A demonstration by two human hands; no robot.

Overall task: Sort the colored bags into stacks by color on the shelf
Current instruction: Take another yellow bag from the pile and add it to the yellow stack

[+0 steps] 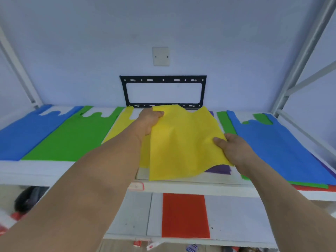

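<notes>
Both my left hand (149,120) and right hand (234,150) pinch a yellow bag (183,142) above the yellow stack (120,128). Left of it: sorted green stack (72,137), blue stack (23,131). Right: mixed pile (283,142) unsorted.

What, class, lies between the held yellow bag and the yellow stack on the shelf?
Nothing visible. Both hands, left hand and right hand, grip the yellow bag, which already overlaps the yellow stack just left of it.
</notes>
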